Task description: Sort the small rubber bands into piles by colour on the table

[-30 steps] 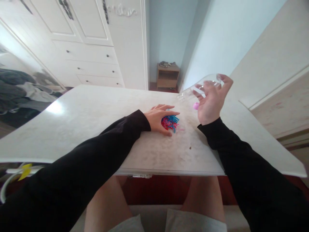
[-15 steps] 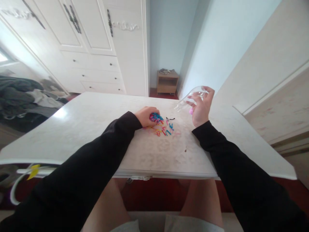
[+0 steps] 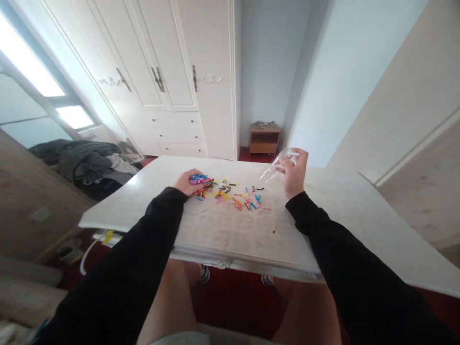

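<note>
From where I stand, the person's left hand [image 3: 184,184] is curled loosely around a clump of small coloured bands [image 3: 200,180], blue and pink on top, resting toward the left side of the white table [image 3: 230,235]. The right hand [image 3: 295,173] has its fingers partly bent about the wide end of a clear bottle [image 3: 276,166], tilted with its narrow end down toward the tabletop, though I can't tell whether it touches. Between the two hands, loose bands [image 3: 238,205] in yellow, red, blue, pink and black lie scattered.
</note>
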A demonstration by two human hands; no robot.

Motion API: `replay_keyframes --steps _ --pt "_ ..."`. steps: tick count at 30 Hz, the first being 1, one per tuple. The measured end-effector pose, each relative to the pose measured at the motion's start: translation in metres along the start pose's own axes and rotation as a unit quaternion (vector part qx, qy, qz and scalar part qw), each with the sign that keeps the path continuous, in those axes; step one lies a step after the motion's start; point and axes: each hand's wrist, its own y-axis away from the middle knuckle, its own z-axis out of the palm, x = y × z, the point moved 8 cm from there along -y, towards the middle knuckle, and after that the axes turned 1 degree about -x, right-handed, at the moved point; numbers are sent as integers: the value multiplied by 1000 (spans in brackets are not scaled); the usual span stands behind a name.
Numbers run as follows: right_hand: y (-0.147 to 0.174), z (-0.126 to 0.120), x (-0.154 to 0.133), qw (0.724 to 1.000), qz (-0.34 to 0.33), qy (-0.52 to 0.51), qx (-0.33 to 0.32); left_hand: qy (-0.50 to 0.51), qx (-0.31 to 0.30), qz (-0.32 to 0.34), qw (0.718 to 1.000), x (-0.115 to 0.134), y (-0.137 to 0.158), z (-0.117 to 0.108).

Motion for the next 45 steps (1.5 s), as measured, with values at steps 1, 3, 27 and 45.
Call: replay_keyframes --steps 1,3,27,45 --pt "1 1 0 1000 4 -5 0 2 5 -13 1000 -5 5 -5" --pt "0 0 1 1000 16 -25 6 12 16 -50 999 -16 15 -16" --pt "-58 -94 61 926 275 -235 111 -180 -283 243 910 196 55 210" --pt "-74 -107 76 979 176 75 71 -335 -106 -7 936 56 20 41"
